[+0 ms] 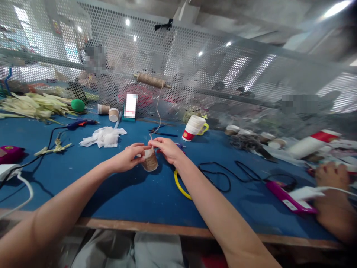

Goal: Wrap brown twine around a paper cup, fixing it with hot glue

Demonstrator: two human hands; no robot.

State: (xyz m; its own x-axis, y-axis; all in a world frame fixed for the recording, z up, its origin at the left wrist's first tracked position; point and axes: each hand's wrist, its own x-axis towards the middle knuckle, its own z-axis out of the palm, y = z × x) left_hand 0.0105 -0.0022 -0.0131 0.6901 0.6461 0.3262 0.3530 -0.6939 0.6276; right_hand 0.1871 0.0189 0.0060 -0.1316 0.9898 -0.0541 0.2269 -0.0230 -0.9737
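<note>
Both my hands meet over a small paper cup [150, 162] partly wrapped in brown twine, held just above the blue table [134, 193]. My left hand [128, 157] grips the cup's side with curled fingers. My right hand [166, 147] pinches at the cup's rim, where a strand of twine [157, 111] rises to a twine spool [151, 80] fixed on the perforated metal screen [195, 67].
A stack of paper cups [194, 127], white cloth [104, 136], a glue gun [79, 123], straw strips [33, 105], black cables [223, 178] and a yellow hoop [180, 186] lie around. Another person's hand [334, 201] rests at the right by a magenta tool [287, 197].
</note>
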